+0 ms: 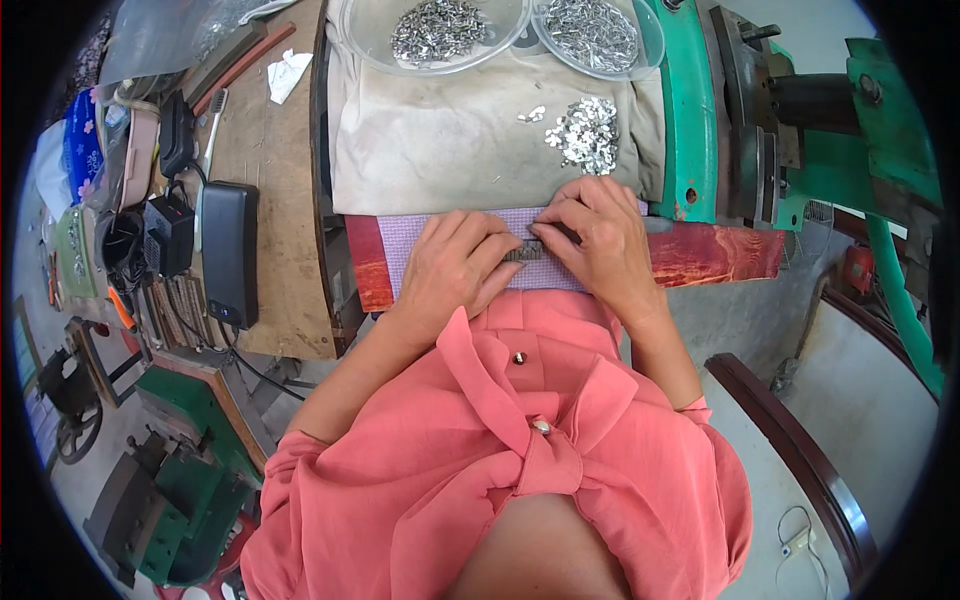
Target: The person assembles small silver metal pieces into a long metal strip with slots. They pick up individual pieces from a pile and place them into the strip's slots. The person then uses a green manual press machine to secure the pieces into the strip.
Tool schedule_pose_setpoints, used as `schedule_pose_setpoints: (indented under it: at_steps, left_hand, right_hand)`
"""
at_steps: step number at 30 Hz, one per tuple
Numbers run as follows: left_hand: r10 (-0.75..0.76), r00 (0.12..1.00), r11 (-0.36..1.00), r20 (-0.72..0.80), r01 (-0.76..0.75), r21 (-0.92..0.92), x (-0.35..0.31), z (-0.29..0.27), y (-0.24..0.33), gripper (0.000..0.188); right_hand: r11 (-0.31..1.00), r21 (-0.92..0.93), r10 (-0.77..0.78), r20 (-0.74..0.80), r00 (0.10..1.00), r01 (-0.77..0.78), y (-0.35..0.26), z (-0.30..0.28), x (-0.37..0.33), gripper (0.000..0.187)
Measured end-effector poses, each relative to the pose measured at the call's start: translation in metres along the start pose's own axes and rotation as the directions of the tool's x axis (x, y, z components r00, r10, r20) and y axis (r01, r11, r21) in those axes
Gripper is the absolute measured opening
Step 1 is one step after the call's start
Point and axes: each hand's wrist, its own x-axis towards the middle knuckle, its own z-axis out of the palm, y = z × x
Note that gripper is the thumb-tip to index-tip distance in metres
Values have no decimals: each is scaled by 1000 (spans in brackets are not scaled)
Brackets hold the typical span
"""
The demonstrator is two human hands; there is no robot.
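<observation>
A small dark slotted metal block lies on a purple checkered mat between my hands. My left hand is closed at the block's left end, fingertips and thumb on either side of it. Just above the block's right end, the thumb and index finger of my right hand are pressed together; whatever they hold is too small to make out. Beyond that hand, a heap of small shiny metal pieces lies on a beige cloth, with a few loose ones to its left.
Two clear plastic bowls of small metal parts stand at the far edge. A green machine rises at the right. On the wooden table to the left are a black power pack, a toothbrush and cables.
</observation>
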Motion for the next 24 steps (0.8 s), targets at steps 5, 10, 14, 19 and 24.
schedule_pose_setpoints:
  at_steps: [5,10,14,19,24]
  left_hand:
    - [144,990,989,3,-144,41,4,4,-1,18]
    - [156,988,987,5,-157,34,6,5,-2,17]
    - [102,995,995,-3,-102,20,7,5,-2,16]
    - [7,1000,1000,15,-7,-21,7,3,-1,21]
    - [-25,1000,999,19,25,-36,3,-1,-2,25]
  right_hand:
    - [999,24,27,-34,999,-26,-1,3,-4,14]
    - [993,112,46,-49,998,-40,-1,0,-12,15]
    - [989,143,48,-52,998,-40,-9,-5,-19,15]
    - [995,95,-9,-6,1000,9,-17,1,-24,16]
    - [998,59,-1,-11,1000,2,-21,0,-25,16]
